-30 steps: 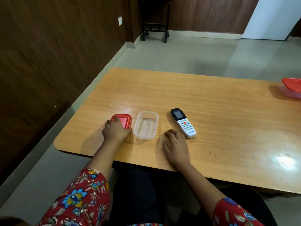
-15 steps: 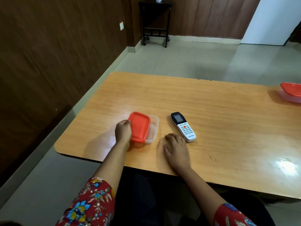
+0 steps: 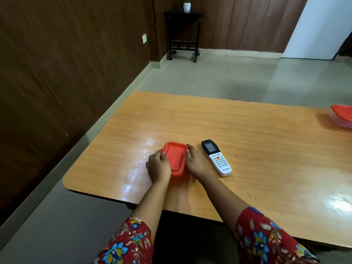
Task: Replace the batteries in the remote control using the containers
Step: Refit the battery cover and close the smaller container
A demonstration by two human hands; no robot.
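Observation:
A small container with a red lid (image 3: 175, 158) sits near the front left of the wooden table (image 3: 247, 141). The lid lies flat on top of it and hides the clear box below. My left hand (image 3: 159, 166) grips its left side and my right hand (image 3: 196, 161) grips its right side. A white and black remote control (image 3: 216, 158) lies face up just right of my right hand, not touched.
A second container with a red lid (image 3: 342, 116) stands at the table's far right edge. A dark wooden wall runs along the left. A small black stand (image 3: 182, 34) with a white pot is at the back of the room.
My left hand lifted the red lid from the table and set it over the clear box. My right hand left the table and came onto the container's right side.

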